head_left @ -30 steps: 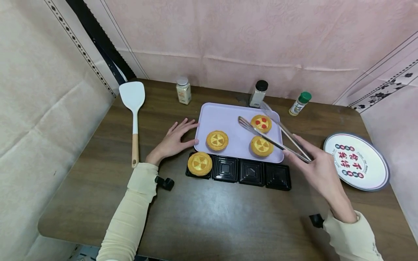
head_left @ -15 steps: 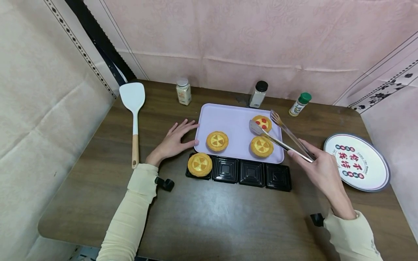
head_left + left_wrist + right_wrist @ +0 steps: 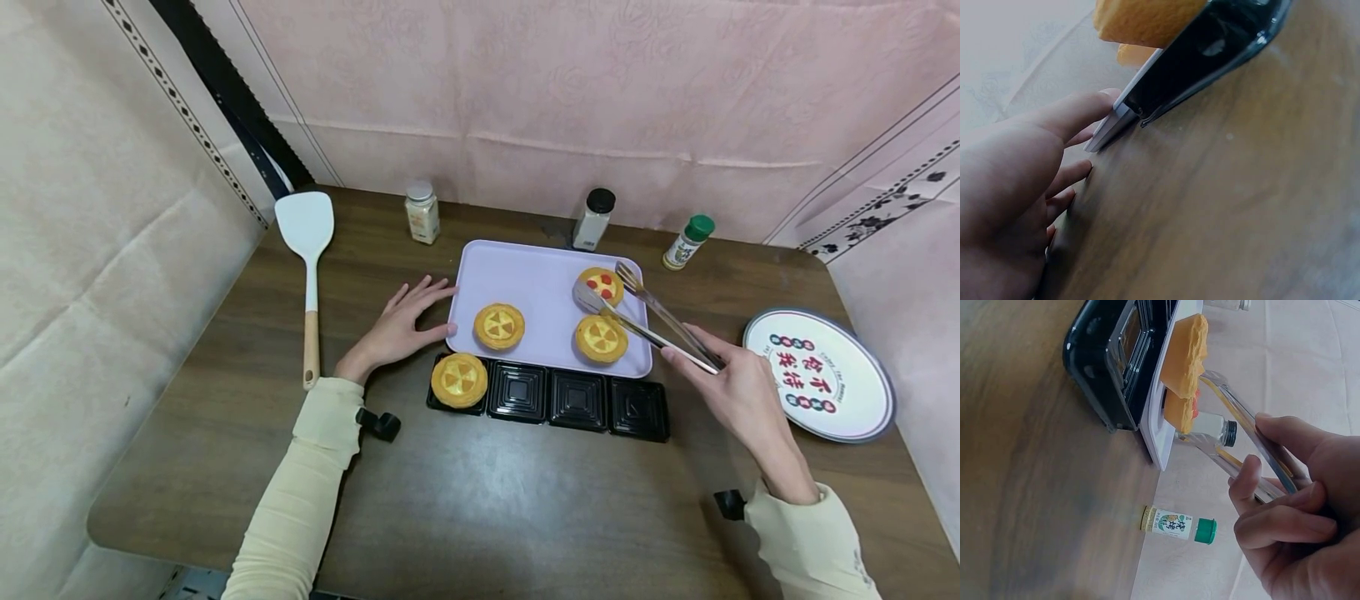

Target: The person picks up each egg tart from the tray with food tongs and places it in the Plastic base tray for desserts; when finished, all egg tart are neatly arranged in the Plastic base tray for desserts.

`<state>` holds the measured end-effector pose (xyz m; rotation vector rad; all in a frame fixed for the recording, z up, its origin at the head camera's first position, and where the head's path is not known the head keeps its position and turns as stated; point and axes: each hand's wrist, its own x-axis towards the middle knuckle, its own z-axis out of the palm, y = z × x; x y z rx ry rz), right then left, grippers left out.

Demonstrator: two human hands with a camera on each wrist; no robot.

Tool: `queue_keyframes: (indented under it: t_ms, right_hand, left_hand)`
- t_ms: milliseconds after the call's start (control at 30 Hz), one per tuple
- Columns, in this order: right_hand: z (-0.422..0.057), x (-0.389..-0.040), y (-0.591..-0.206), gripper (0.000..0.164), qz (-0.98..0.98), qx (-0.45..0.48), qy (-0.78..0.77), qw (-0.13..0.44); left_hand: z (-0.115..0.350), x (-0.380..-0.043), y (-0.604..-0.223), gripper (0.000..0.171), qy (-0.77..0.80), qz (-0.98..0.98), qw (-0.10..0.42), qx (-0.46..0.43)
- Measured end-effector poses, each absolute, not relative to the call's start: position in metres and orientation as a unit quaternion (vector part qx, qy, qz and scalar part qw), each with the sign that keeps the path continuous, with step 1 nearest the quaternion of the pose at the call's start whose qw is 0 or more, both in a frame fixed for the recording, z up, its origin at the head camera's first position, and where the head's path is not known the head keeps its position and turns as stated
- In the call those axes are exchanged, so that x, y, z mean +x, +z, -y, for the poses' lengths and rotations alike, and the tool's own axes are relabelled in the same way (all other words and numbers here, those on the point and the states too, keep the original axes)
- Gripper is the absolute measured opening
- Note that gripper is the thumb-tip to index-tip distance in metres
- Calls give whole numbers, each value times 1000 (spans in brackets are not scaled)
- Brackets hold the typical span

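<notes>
My right hand (image 3: 738, 392) grips metal tongs (image 3: 660, 321), whose two tips stand apart on either side of a tart with red pieces on top (image 3: 602, 285). In the right wrist view the thumb and curled fingers press on the arms of the tongs (image 3: 1254, 434). My left hand (image 3: 397, 329) lies with spread fingers at the left edge of the lilac tray (image 3: 517, 267); in the left wrist view its thumb touches the rim. Two yellow-topped tarts, one at left (image 3: 498, 326) and one at front right (image 3: 601, 338), also sit on the tray.
A black tray of square compartments (image 3: 577, 396) adjoins the lilac tray's front, with a tart (image 3: 459, 381) in its leftmost compartment. Behind stand a white-capped jar (image 3: 422, 212), a black-capped jar (image 3: 593, 219) and a green-capped bottle (image 3: 687, 242). A spatula (image 3: 307, 275) lies left, a plate (image 3: 817, 375) right.
The tongs have shifted to the right and turned, so their tips went from above the tray's middle to both sides of the red-topped tart. My left hand has stayed in place.
</notes>
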<state>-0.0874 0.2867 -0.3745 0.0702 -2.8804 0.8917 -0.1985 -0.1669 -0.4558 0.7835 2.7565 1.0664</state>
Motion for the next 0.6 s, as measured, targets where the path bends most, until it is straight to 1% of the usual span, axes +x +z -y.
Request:
queue_keyframes:
  t_ms: [367, 600]
  right_hand:
    - [-286, -86, -374, 53, 951, 35, 301, 64]
    - [-285, -85, -372, 50, 945, 46, 311, 93]
  left_hand:
    - [167, -198, -456, 61, 349, -901, 45, 255]
    - [167, -198, -455, 61, 350, -901, 44, 254]
